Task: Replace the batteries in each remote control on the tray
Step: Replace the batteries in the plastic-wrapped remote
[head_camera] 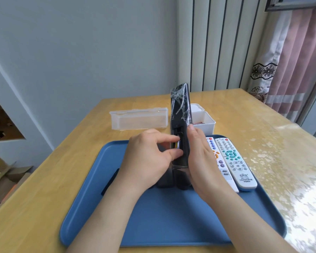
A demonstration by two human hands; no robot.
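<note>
The blue tray [171, 225] lies nearest on the wooden table [44, 198], and both forearms reach over it. Above its middle, the black remote [180, 110] stands nearly upright, film-wrapped, with its open battery bay [177, 131] facing the person.

The right hand [201, 157] clasps the remote from 3 o'clock. The thumb lies along the edge and the fingers are hidden behind the body. The left hand [148, 157] comes in from 9 o'clock, its forefinger and thumb curled onto a battery [177, 144] low in the bay and seemingly pinching it.

The step in hand looks like working this cell out or seating it. To do it well, the right hand should brace the body firmly. The left should press the cell towards the spring end and tip the free end, not pull straight. Loose film near the bay could snag.

A dark strip [110, 180] lies at 9 o'clock on the tray and is probably the cover. More dark remotes [165, 179] lie flat under the hands, and two white remotes [233, 161] rest at 3 o'clock.

Beyond the tray there is a clear box [139, 118] at 11 o'clock and a white box [206, 123] at 1 o'clock. What the white box holds is unclear.
</note>
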